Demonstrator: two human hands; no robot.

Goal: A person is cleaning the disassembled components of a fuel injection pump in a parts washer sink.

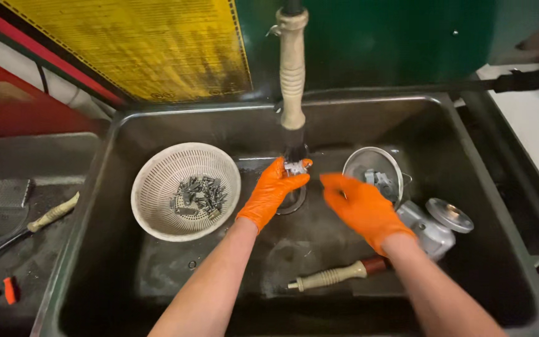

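Both my hands wear orange gloves over a dark wash basin (157, 274). My left hand (272, 190) pinches a small grey metal part (294, 167) under the tip of a hanging brush nozzle (293, 81) with a cream ribbed handle. Just to the right, my right hand (363, 206) hovers with fingers spread and holds nothing. A cream plastic colander (157, 181) with several small dark metal parts (199, 195) sits to the left of my left hand.
A round metal strainer (372, 163) with a few parts leans right of the nozzle. Grey cast metal pieces (435, 228) lie at the right. One cream-handled brush (335, 276) lies on the basin floor, another brush (51, 215) on the left ledge. A yellow panel (151, 43) stands behind.
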